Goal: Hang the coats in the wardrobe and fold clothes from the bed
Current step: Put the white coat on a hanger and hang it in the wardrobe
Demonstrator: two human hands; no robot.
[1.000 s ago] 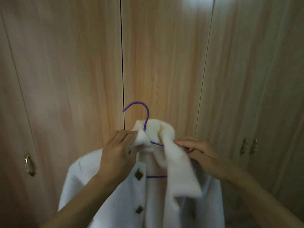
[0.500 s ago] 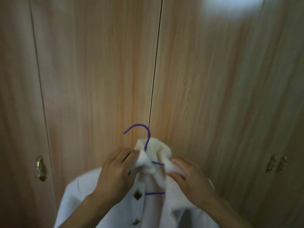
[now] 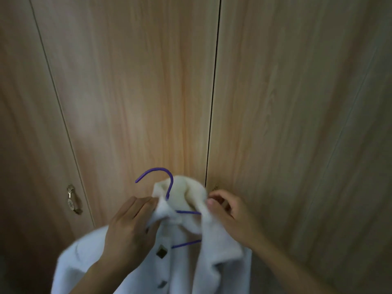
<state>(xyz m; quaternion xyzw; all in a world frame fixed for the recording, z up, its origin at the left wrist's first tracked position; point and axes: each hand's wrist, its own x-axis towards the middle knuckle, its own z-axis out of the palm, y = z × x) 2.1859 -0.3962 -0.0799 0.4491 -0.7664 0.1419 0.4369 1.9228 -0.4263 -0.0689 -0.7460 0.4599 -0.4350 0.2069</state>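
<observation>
- Door handle [image 3: 72,199]: brass, on the far-left panel, well apart from both hands.
- Wardrobe [image 3: 137,92]: pale wood-grain doors, all closed; a dark seam runs down between the two middle doors.
- Left hand [image 3: 131,232]: fingers curled round the coat's left collar and lapel, holding it firmly and taking its weight.
- Coat [image 3: 182,264]: white and fleecy, already on its hanger, held in front of the closed doors at the bottom centre; two dark buttons [image 3: 161,253] show on the front.
- Hanger [image 3: 167,183]: purple wire; the hook stands clear above the collar, and short lengths of bar show in the open neck.
- Right hand [image 3: 229,217]: thumb and bent fingers pinch the right edge of the collar, close to a small brass handle [image 3: 215,187] at the seam.
- Step in hand: seating the collar on the hanger; the coat is not yet hung.
- Next move, as judged: free the right hand, pull a door open by that nearby handle, then lift the hook to the rail inside, with the left hand carrying the load alone.
</observation>
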